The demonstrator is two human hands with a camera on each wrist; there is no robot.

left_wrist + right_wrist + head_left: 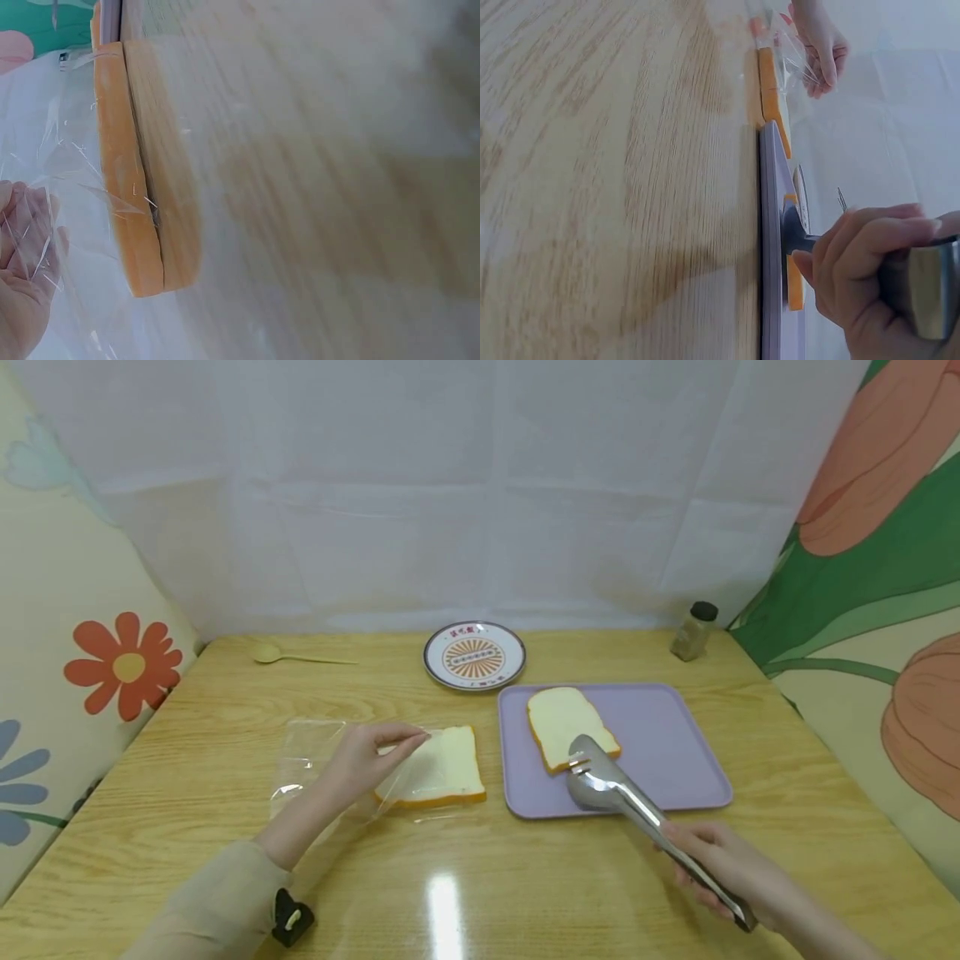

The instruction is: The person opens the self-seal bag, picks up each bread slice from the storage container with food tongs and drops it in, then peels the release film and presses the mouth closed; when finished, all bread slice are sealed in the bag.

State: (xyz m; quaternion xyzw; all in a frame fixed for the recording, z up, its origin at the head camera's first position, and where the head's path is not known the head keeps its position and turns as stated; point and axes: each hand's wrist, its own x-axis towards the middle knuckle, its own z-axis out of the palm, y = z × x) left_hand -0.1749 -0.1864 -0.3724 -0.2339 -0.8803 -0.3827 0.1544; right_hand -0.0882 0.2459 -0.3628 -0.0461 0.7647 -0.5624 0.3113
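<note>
- White, orange-crusted bread slice [566, 722]: 10 o'clock on rectangular lilac tray [667, 764]; probably light, soft; grip opposite crusts.
- Right hand [727, 856]: fingers curled round silver metal tongs [637, 806].
- Left hand [367, 760]: thumb and fingertips together on thin clear plastic bag [307, 747], likely slippery.

Beige left sleeve [217, 893], small black attachment [289, 918]

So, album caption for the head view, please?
Left hand pinches clear plastic near one bread slice; right hand holds metal tongs at a second slice on the purple tray.
</note>
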